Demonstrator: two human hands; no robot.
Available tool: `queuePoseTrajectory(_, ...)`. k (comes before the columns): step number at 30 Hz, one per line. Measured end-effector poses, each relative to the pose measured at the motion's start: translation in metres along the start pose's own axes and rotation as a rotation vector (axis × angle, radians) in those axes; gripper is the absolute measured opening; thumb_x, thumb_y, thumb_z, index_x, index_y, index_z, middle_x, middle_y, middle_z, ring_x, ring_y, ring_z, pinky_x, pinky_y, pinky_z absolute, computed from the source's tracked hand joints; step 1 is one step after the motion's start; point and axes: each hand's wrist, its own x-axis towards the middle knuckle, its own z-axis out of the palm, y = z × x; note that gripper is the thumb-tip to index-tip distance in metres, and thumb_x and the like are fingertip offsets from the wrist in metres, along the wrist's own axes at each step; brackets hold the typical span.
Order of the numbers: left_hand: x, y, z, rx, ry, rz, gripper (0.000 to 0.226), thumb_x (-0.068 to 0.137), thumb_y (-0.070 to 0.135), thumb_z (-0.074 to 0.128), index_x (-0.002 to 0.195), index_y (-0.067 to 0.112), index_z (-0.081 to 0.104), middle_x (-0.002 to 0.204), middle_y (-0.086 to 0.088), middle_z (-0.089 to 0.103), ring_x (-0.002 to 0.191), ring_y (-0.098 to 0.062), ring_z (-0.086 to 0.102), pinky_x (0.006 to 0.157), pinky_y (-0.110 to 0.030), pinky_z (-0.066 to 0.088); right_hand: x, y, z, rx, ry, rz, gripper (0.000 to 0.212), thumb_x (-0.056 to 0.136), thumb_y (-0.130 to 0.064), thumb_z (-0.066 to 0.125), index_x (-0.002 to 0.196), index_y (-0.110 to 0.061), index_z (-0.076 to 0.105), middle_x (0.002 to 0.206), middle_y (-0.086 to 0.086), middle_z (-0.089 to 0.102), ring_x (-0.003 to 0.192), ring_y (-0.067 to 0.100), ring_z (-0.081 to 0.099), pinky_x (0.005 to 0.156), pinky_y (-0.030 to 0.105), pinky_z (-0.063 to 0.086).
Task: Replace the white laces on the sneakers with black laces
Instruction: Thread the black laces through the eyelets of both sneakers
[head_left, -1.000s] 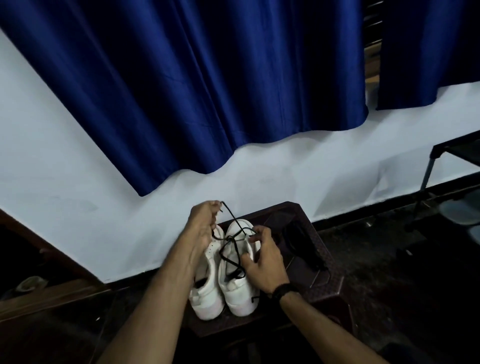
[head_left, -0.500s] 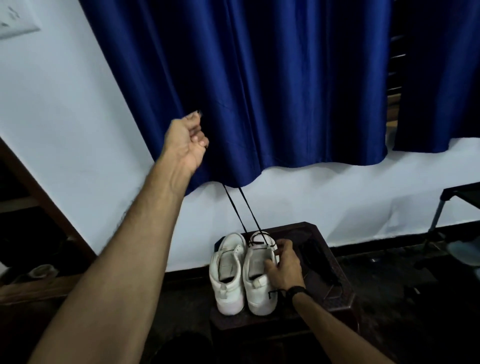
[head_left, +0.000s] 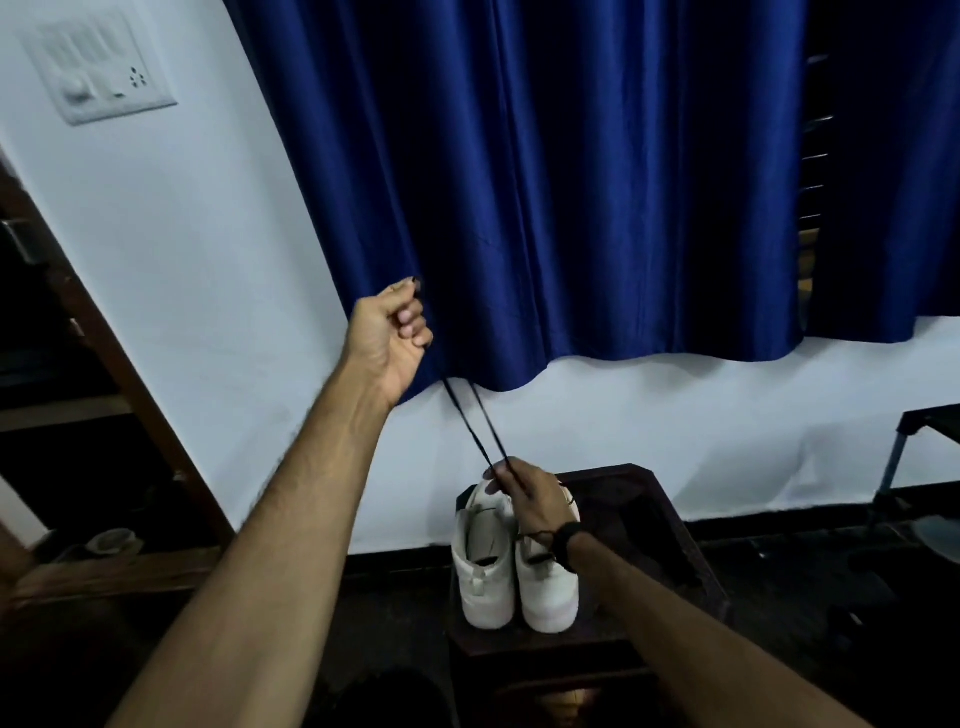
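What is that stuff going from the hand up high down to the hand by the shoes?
Two strands of black lace, pulled tight from the raised left hand down to the right hand over the sneakers. The head view shows it.

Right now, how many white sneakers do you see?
2. The left sneaker and the right sneaker stand side by side on the dark stool. The right hand covers part of the right one. None other shows.
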Motion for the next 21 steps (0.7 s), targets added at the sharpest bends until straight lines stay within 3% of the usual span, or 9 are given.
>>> queuePoseTrajectory(4, -0.015, 0.000, -0.020, 0.084, -0.020, -0.141, 0.018, 0.090, 0.013, 0.044, 0.075, 0.013, 0.054, 0.059, 0.001, 0.036, 0.050, -0.010, 0.026, 0.050, -0.024, 0.022, -0.016, -0.001, 0.015, -0.164, -0.041, -0.189, 0.029, 0.103, -0.023, 0.039, 0.092, -0.012, 0.063, 0.086, 0.001, 0.062, 0.085, 0.018, 0.056, 0.080, 0.024, 0.036)
queuePoseTrajectory(5, -0.019, -0.003, -0.024, 0.280, 0.009, -0.221, 0.019, 0.088, 0.017, 0.045, 0.073, 0.013, 0.056, 0.064, -0.002, 0.043, 0.053, -0.012, 0.032, 0.053, -0.026, 0.026, -0.020, 0.000, 0.019, -0.230, -0.059, -0.240, 0.030, 0.103, -0.022, 0.037, 0.087, -0.012, 0.061, 0.084, 0.003, 0.061, 0.084, 0.022, 0.053, 0.079, 0.026, 0.032)
queuePoseTrajectory(7, -0.020, -0.018, -0.043, 1.016, 0.133, -0.322, 0.028, 0.090, 0.036, 0.048, 0.081, 0.018, 0.067, 0.088, -0.003, 0.059, 0.080, -0.018, 0.052, 0.075, -0.034, 0.039, -0.028, 0.004, 0.021, -0.319, -0.063, -0.303, 0.028, 0.102, -0.022, 0.035, 0.083, -0.014, 0.055, 0.084, 0.007, 0.059, 0.082, 0.024, 0.048, 0.077, 0.028, 0.029)
queuePoseTrajectory(8, -0.018, -0.029, -0.053, 1.371, 0.238, -0.272, 0.030, 0.090, 0.047, 0.051, 0.094, 0.023, 0.070, 0.104, 0.001, 0.060, 0.101, -0.020, 0.054, 0.091, -0.037, 0.039, -0.033, 0.006, 0.020, -0.341, -0.050, -0.319, 0.026, 0.101, -0.022, 0.035, 0.083, -0.014, 0.053, 0.084, 0.008, 0.058, 0.081, 0.023, 0.045, 0.077, 0.030, 0.030)
queuePoseTrajectory(9, -0.018, -0.041, -0.060, 1.536, 0.259, -0.164, 0.030, 0.090, 0.050, 0.055, 0.106, 0.028, 0.069, 0.115, 0.003, 0.059, 0.113, -0.020, 0.051, 0.099, -0.037, 0.037, -0.037, 0.009, 0.020, -0.354, -0.031, -0.338, 0.024, 0.099, -0.021, 0.034, 0.084, -0.014, 0.051, 0.085, 0.009, 0.057, 0.081, 0.023, 0.042, 0.077, 0.033, 0.032)
queuePoseTrajectory(11, -0.017, -0.068, -0.063, 1.321, 0.059, -0.189, 0.026, 0.094, 0.039, 0.061, 0.112, 0.023, 0.068, 0.120, 0.001, 0.065, 0.107, -0.016, 0.057, 0.092, -0.028, 0.041, -0.043, 0.015, 0.019, -0.410, -0.008, -0.361, 0.019, 0.096, -0.019, 0.035, 0.086, -0.013, 0.050, 0.088, 0.011, 0.055, 0.083, 0.025, 0.042, 0.077, 0.040, 0.036)
queuePoseTrajectory(14, -0.032, -0.120, -0.050, 1.150, -0.219, -0.512, 0.032, 0.098, 0.032, 0.058, 0.112, 0.005, 0.067, 0.104, -0.008, 0.071, 0.087, -0.014, 0.060, 0.073, -0.023, 0.044, -0.049, 0.012, 0.017, -0.446, -0.013, -0.397, 0.013, 0.097, -0.016, 0.041, 0.092, -0.011, 0.052, 0.097, 0.012, 0.057, 0.090, 0.024, 0.042, 0.082, 0.042, 0.039)
queuePoseTrajectory(19, -0.029, -0.192, -0.044, 1.257, -0.175, -0.626, 0.034, 0.092, 0.041, 0.061, 0.099, 0.009, 0.069, 0.088, -0.006, 0.067, 0.070, -0.017, 0.061, 0.059, -0.026, 0.051, -0.058, 0.016, 0.002, -0.427, -0.041, -0.434, 0.039, 0.091, -0.016, 0.037, 0.125, -0.009, 0.055, 0.132, 0.011, 0.054, 0.125, 0.023, 0.041, 0.108, 0.030, 0.033)
queuePoseTrajectory(21, -0.029, -0.205, -0.037, 1.250, -0.148, -0.756, 0.036, 0.090, 0.048, 0.060, 0.090, 0.013, 0.067, 0.080, -0.006, 0.066, 0.062, -0.017, 0.062, 0.057, -0.025, 0.055, -0.065, 0.027, -0.003, -0.500, -0.011, -0.463, 0.031, 0.093, -0.016, 0.040, 0.117, -0.009, 0.059, 0.124, 0.011, 0.056, 0.119, 0.026, 0.046, 0.106, 0.034, 0.038)
